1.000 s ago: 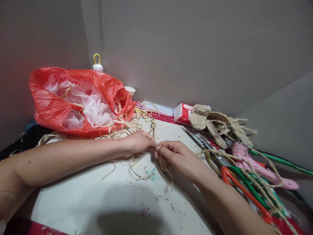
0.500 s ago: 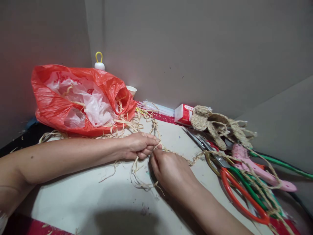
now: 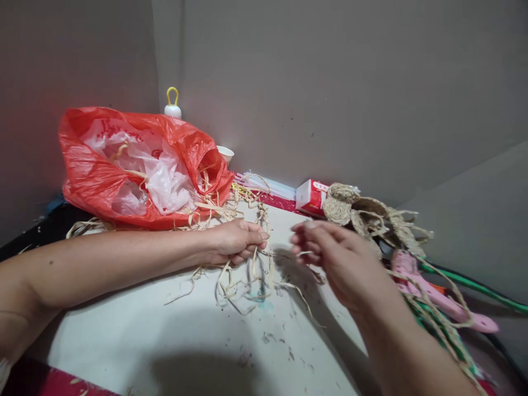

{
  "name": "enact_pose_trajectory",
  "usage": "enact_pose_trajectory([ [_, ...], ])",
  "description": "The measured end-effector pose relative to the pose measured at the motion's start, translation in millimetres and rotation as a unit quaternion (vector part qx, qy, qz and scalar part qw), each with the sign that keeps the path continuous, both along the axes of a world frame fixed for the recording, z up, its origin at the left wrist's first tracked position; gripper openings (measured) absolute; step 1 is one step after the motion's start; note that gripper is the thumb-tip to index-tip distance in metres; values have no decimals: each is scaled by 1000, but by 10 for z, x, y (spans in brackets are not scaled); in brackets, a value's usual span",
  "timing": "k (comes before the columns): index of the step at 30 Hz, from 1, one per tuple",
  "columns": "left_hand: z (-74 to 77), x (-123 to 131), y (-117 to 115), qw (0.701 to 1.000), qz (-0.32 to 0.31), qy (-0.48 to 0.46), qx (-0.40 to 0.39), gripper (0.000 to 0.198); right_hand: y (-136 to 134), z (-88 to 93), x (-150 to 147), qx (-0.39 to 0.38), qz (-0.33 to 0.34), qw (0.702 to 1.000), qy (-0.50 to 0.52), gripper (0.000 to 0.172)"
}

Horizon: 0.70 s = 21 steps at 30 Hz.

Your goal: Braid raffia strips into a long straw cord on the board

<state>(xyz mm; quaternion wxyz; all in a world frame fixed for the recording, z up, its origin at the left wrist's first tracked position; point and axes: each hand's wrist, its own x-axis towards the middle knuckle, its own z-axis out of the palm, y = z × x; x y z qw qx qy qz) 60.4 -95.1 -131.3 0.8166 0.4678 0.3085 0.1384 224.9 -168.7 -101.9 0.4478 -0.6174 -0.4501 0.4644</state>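
Note:
My left hand (image 3: 243,240) is closed in a pinch on pale raffia strands (image 3: 226,286), whose loose ends hang and curl on the white tabletop below it. My right hand (image 3: 330,247) is apart from it, raised over the table to the right. Its fingers look curled but are smeared by motion, so whether they hold anything is unclear. A thin braided raffia cord (image 3: 264,215) lies just behind my left hand. The scissors are hidden behind my right hand and forearm.
A red plastic bag (image 3: 94,192) with raffia and white plastic stands at the back left, near a paper cup (image 3: 226,153). Behind my right hand are a red-and-white box (image 3: 310,197) and coiled braid (image 3: 341,204). A pink-handled tool (image 3: 445,302) lies at the right.
My right hand has come away from the left and moved right, now covering the scissors. My left hand has stayed nearly in place, still pinching raffia.

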Motion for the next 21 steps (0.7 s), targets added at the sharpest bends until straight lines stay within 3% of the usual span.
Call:
enact_pose_trajectory([
  [5,-15,15,-19,998,-7,2,56,23,81,-196,-224,-106,91,982,130,32],
  [13,-86,43,-5,979,-20,38,201,18,173,-279,-37,-144,149,976,67,38],
  [17,-105,34,43,957,-18,34,287,20,213,-313,24,-172,204,943,201,37],
  [21,-50,7,67,943,-35,38,329,21,210,-351,11,-154,187,926,288,31],
])
